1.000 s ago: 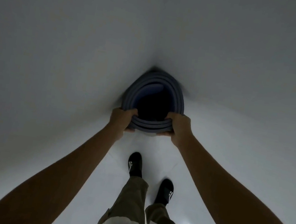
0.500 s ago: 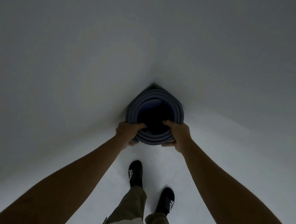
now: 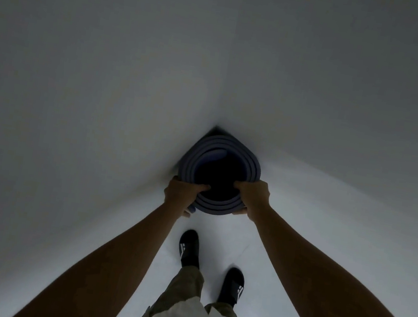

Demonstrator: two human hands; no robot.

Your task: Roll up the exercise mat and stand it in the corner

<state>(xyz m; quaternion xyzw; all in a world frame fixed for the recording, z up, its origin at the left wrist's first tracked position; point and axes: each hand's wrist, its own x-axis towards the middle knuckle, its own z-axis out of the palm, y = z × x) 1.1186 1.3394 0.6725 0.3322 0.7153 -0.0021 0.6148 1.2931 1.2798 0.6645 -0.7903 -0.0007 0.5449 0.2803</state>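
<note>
Both hands clamp the near rim of the rolled mat (image 3: 221, 157): the left hand (image 3: 181, 193) and right hand (image 3: 253, 199) each hook fingers into the dark hollow core. The mat's lower length is hidden. It stands on end in the far corner between two pale walls (image 3: 108, 60), showing blue-grey spiral layers.

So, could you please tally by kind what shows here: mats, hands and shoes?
Rolled mat: 1
Hands: 2, the left hand and the right hand, both gripping the mat's top rim
Black shoes: 2, the left shoe and the right shoe
Total: 5
</note>
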